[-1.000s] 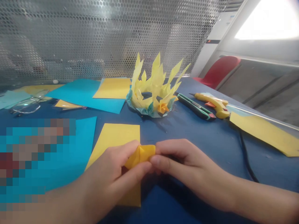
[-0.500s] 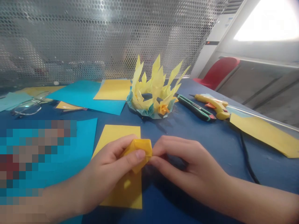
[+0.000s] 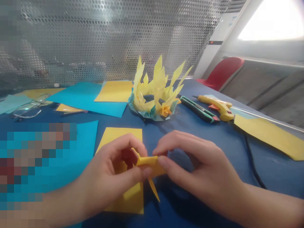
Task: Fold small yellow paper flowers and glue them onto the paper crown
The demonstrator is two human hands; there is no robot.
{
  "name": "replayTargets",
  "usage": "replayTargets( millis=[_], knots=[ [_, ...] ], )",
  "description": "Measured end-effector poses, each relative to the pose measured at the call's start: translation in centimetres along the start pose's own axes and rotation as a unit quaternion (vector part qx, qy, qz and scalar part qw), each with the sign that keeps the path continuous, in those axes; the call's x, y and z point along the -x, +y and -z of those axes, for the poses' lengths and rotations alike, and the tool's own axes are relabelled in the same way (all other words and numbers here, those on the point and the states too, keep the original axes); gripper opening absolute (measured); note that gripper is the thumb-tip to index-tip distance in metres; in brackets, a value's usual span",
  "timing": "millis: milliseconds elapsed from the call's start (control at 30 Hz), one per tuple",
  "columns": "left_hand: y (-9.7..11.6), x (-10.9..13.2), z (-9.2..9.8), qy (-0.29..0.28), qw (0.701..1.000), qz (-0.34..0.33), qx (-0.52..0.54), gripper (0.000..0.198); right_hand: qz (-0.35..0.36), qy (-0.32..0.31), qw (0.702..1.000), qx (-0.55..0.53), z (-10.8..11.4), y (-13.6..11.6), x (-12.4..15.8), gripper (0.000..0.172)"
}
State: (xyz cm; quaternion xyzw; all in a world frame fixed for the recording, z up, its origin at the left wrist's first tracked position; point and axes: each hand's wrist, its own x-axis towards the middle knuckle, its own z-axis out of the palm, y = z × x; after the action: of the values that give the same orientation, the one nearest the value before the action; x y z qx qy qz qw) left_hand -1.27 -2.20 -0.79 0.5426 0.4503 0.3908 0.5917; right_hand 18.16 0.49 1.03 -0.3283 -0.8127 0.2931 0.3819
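Between my two hands is a small folded yellow paper piece [image 3: 148,161], with a thin pointed flap hanging down from it. My left hand [image 3: 116,167] is closed on its left side, thumb across the front. On the right edge, my right hand [image 3: 190,161] pinches the paper between thumb and fingers. Part of the folds is hidden behind the fingers. Below lies a flat yellow sheet [image 3: 128,201] on the blue table. Beyond the hands stands a pale yellow paper crown [image 3: 159,82] with spiky points, a blue-green base and an orange paper flower [image 3: 165,110].
Right of the crown lie a green-black utility knife [image 3: 198,109] and a yellow glue gun [image 3: 220,106] with a black cord [image 3: 253,166]. Blue sheets [image 3: 87,98], an orange-yellow sheet [image 3: 115,91] and glasses [image 3: 28,110] lie left. A perforated metal panel [image 3: 106,41] closes the back.
The folded yellow paper has turned in my hands and sits slightly lower and further right. Its pointed flap now hangs down. My right hand has gone from its side edge to gripping its right end.
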Motion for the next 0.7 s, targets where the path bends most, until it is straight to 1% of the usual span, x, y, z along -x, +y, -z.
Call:
replayTargets(
  millis=[100,200,300,400,500,600,700],
  knots=[
    [0.09,0.04,-0.2,-0.002,0.999,0.037,0.01,0.023,-0.051,-0.008,0.998,-0.034,-0.11,0.16,-0.14,0.007],
    [0.34,0.05,-0.21,-0.001,0.998,0.062,0.008,0.024,-0.072,-0.027,0.996,-0.046,-0.22,0.21,-0.15,0.009],
    [0.51,0.19,-0.16,-0.006,0.999,0.027,-0.017,0.025,-0.071,-0.035,0.996,-0.049,-0.26,0.07,-0.02,0.01],
    [0.55,0.48,-0.31,0.013,0.997,0.014,-0.072,0.028,-0.098,-0.037,0.992,-0.07,-0.3,-0.15,0.02,0.011],
    [0.66,0.77,-0.63,0.032,0.994,-0.005,-0.108,0.027,-0.166,-0.057,0.976,-0.129,-0.41,-0.23,-0.15,0.013],
    [0.8,0.91,-0.85,0.035,0.991,-0.023,-0.127,0.027,-0.233,-0.088,0.947,-0.202,-0.56,-0.14,-0.31,0.013],
    [0.86,0.88,-0.85,0.039,0.988,-0.025,-0.146,0.025,-0.258,-0.111,0.93,-0.237,-0.63,-0.02,-0.34,0.016]
  ],
)
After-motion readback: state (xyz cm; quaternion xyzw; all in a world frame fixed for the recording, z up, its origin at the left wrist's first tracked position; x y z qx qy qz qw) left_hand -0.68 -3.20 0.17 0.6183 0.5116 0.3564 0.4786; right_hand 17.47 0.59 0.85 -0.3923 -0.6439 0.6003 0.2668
